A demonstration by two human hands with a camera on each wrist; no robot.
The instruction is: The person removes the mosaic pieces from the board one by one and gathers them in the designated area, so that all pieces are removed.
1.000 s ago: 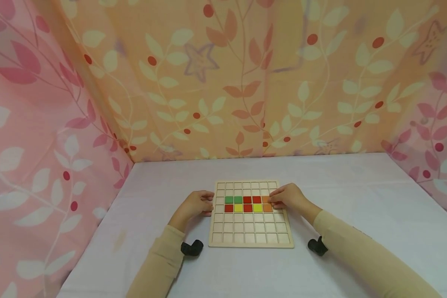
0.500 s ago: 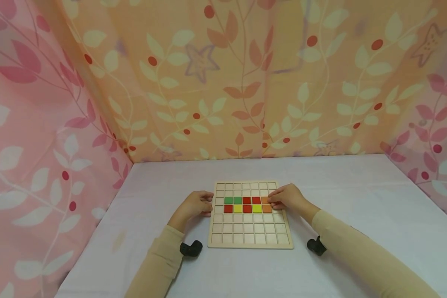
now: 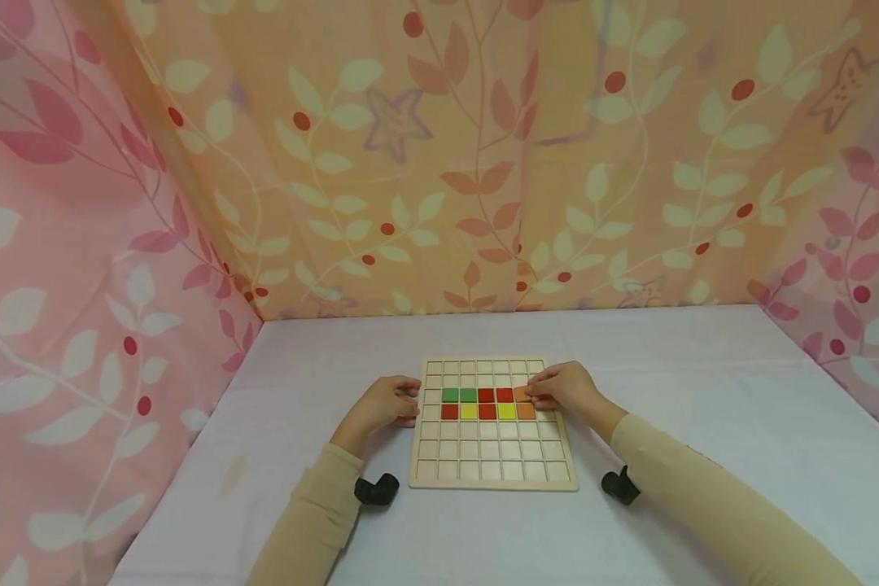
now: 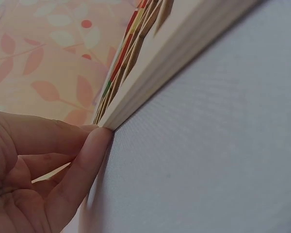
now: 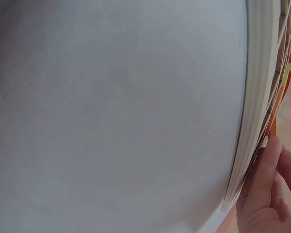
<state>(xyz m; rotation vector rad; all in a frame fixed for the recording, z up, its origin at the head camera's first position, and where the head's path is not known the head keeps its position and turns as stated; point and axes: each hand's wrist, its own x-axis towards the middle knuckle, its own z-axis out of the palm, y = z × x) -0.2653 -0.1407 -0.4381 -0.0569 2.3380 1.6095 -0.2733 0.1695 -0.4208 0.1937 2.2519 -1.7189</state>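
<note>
Carefully, with your relaxed left hand (image 3: 387, 400) touching the board (image 3: 494, 487) on its left, hold level the farther orange tile (image 3: 522, 394) that your right hand (image 3: 571, 386) pinches near the board's right edge.

Shows a grid on the pale board (image 3: 490, 470); from the left, runs green, green, red, red, orange across the far tiles (image 3: 486, 395), red, yellow, red, yellow, orange across the near tiles (image 3: 487, 412); shows leafy orange on the curtain (image 3: 439, 187).
</note>
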